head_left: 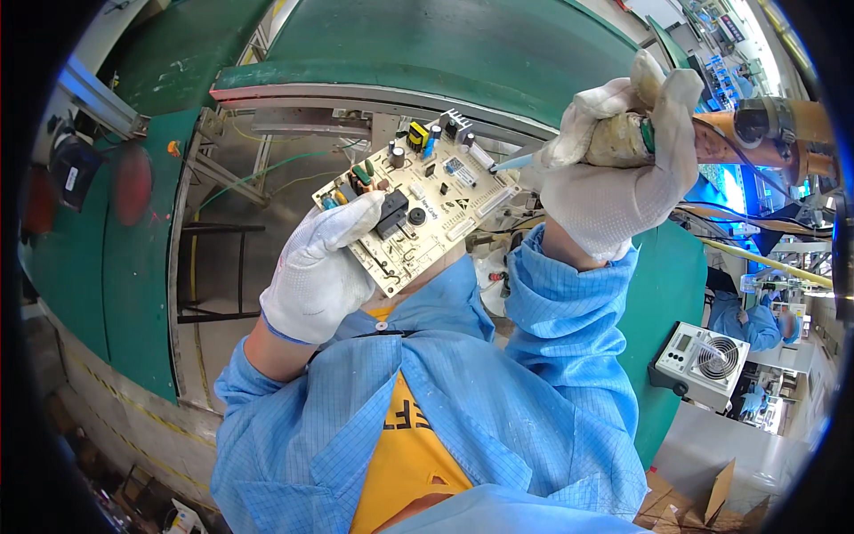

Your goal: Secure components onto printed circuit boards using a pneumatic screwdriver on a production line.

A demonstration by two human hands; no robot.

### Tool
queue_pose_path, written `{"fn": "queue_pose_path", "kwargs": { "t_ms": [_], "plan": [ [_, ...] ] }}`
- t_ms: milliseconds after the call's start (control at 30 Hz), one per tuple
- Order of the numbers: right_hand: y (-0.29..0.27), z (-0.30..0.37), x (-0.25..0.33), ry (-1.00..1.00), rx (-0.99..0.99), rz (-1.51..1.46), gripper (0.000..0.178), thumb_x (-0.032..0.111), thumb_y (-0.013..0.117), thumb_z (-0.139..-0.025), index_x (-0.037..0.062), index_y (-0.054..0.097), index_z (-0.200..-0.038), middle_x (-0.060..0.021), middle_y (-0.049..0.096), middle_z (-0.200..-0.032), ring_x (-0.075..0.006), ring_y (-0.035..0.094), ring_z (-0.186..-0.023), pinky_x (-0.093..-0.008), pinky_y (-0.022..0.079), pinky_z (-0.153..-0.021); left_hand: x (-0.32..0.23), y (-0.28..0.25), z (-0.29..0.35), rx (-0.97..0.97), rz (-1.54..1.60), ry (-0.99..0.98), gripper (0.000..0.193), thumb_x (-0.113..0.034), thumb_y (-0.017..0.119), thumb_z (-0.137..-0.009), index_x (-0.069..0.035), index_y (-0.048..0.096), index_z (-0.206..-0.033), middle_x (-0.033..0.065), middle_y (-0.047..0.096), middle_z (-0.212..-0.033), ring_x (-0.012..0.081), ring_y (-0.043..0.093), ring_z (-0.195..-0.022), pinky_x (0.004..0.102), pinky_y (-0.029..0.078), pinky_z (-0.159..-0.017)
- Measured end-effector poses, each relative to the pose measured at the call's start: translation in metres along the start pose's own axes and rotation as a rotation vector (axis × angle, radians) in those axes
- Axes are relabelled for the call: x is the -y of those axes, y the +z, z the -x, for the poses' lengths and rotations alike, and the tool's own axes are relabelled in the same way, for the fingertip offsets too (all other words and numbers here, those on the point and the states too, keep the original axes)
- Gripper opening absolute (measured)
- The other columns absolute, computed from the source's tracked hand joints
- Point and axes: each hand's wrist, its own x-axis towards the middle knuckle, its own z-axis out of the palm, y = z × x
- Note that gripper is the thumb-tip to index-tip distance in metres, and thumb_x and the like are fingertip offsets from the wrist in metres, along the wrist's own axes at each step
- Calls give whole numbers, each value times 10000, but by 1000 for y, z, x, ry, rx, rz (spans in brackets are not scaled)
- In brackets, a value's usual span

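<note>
My left hand point(316, 280), in a white glove, grips a pale circuit board point(436, 209) by its left edge, with the thumb over its face. The board is held up tilted in front of my chest and carries a black relay, a yellow transformer, capacitors and a finned metal heat sink point(457, 121). My gloved right hand point(614, 173) is closed around what looks like a glue gun point(623, 141), with a pale, lumpy wrapped body and a brown tube behind it. Its thin pale-blue nozzle point(514, 164) points left at the board's right edge; whether it touches cannot be told.
A green conveyor belt point(427, 44) with a metal edge crosses beyond the board; a green-topped bench point(71, 267) runs along the left. At right, a white fan unit point(701, 365) sits by a green surface. Cables hang near the tool; another person point(756, 322) is at far right.
</note>
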Motion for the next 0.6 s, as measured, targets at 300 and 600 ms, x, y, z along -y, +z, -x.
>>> {"fn": "queue_pose_path", "kwargs": {
  "t_ms": [300,600],
  "plan": [
    [-8,-7,-14,73,-45,73,362,316,509,-906,-20,619,-986,-109,615,-673,-141,557,-452,-217,441,-351,-3,-5,-7,2,56,-4,322,-147,592,-908,17,557,-1184,142,616,-1166,254,626,-1058,391,526,-920],
    [-13,-24,-33,136,-10,-16,436,399,536,-897,-15,633,-998,-106,626,-727,-159,590,-565,-255,469,-390,-10,-9,-30,53,115,-12,280,-101,556,-923,31,554,-1170,158,600,-1171,269,604,-1097,410,517,-951]
  ]
}}
